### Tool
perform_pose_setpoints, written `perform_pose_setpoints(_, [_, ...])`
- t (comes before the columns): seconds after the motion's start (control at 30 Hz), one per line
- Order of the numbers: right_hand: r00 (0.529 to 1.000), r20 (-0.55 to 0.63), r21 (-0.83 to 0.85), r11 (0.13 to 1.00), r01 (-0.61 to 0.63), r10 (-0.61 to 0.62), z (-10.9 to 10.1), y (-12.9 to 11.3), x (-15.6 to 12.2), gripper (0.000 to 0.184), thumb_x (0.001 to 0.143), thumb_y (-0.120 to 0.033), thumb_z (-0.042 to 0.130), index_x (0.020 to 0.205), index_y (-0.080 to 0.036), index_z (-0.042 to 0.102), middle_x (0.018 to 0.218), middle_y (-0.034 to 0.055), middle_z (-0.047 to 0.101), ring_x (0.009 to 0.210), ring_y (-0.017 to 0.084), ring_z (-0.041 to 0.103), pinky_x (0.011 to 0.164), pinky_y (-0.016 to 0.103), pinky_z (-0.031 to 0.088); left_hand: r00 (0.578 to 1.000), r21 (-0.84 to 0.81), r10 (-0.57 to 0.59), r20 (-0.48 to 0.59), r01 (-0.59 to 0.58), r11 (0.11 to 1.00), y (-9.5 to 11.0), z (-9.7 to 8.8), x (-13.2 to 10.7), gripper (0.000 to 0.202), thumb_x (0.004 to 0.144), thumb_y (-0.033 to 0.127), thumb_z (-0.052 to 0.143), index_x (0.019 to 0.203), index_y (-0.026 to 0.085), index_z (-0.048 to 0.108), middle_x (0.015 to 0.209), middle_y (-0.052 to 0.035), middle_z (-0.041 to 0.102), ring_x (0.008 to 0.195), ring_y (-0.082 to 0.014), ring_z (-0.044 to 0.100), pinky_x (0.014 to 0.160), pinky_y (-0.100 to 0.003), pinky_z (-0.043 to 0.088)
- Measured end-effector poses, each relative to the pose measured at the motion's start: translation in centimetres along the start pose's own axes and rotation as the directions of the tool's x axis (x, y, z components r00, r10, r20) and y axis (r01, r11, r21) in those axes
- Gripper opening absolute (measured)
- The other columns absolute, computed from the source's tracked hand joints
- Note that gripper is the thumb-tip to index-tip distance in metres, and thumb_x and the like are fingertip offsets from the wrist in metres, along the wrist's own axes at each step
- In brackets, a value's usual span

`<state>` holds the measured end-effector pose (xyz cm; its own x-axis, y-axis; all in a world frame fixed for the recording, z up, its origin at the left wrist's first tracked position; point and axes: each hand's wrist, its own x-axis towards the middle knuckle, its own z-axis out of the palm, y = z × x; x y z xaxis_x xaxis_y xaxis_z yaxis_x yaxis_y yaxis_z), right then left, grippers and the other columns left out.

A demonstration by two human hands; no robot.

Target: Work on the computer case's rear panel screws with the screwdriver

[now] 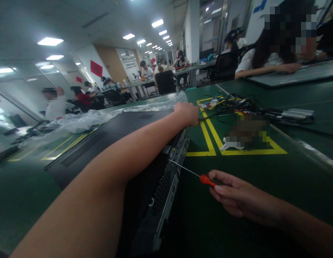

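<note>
A black desktop computer case (pixel 107 132) lies on its side on a green table, with its metal back panel (pixel 166 186) facing right. My left arm reaches across the case. At its far rear corner my left hand (pixel 186 114) is closed on the edge, with the fingertips partly hidden. My right hand (pixel 233 193) grips a screwdriver (pixel 208 180) by its orange-red handle. The thin shaft points left, and its tip is at the upper edge of the back panel; whether it touches a screw I cannot tell.
Clear plastic wrap (pixel 82 120) lies behind the case. Tangled cables (pixel 236 104) spread at the back right, near a blurred-out item (pixel 247 130) inside yellow tape lines (pixel 252 152). Across the table a person leans over a flat panel (pixel 298 75). Others sit farther off.
</note>
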<state>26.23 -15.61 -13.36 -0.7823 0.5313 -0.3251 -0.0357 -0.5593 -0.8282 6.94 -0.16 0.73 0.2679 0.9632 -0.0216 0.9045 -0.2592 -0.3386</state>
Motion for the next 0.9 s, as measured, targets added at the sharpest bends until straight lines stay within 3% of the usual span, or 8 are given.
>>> perform_pose_setpoints(0.13, [1.0,-0.009,0.013,1.0,0.011,-0.011,-0.28,0.35,0.1,0.054,0.083,-0.05,0.093,0.109,-0.024,0.054,0.083,-0.0046,0.057,0.053,0.005,0.032,0.045,0.017,0.025,1.0,0.038,0.012,-0.022,-0.012,0.999,0.02,-0.06,-0.13,0.064,0.088,0.042,0.066,0.146,0.013,0.069,0.137,-0.0238,0.072,0.12,-0.0405,0.07,0.095,-0.05,0.059])
perform_pose_setpoints(0.47, [0.999,0.035,-0.016,0.999,0.029,-0.028,0.15,0.05,0.13,0.047,0.088,-0.057,0.087,0.097,-0.018,0.062,0.083,-0.0027,0.058,0.053,0.004,0.033,0.044,0.017,0.029,1.0,0.055,0.003,-0.009,-0.003,0.998,0.08,-0.08,-0.15,0.063,0.087,0.043,0.066,0.143,0.014,0.071,0.136,-0.0221,0.073,0.12,-0.0384,0.07,0.097,-0.048,0.058])
perform_pose_setpoints(0.77, [0.998,0.065,-0.024,1.0,-0.012,0.013,0.06,0.08,0.02,0.046,0.095,-0.06,0.077,0.09,-0.017,0.061,0.078,-0.0029,0.053,0.051,0.004,0.03,0.045,0.018,0.025,1.0,0.076,0.003,0.014,-0.005,0.997,0.38,-0.41,-0.53,0.064,0.089,0.044,0.063,0.143,0.012,0.07,0.136,-0.0245,0.072,0.121,-0.0401,0.069,0.098,-0.049,0.057])
perform_pose_setpoints(0.9, [0.998,0.053,0.019,0.999,-0.033,0.032,0.39,-0.14,-0.25,0.047,0.093,-0.059,0.079,0.097,-0.017,0.059,0.073,-0.0058,0.049,0.052,0.004,0.026,0.045,0.017,0.02,1.0,0.085,-0.011,0.027,0.009,0.996,0.35,-0.3,-0.38,0.064,0.088,0.047,0.062,0.141,0.012,0.072,0.134,-0.0246,0.073,0.121,-0.0412,0.069,0.1,-0.05,0.056])
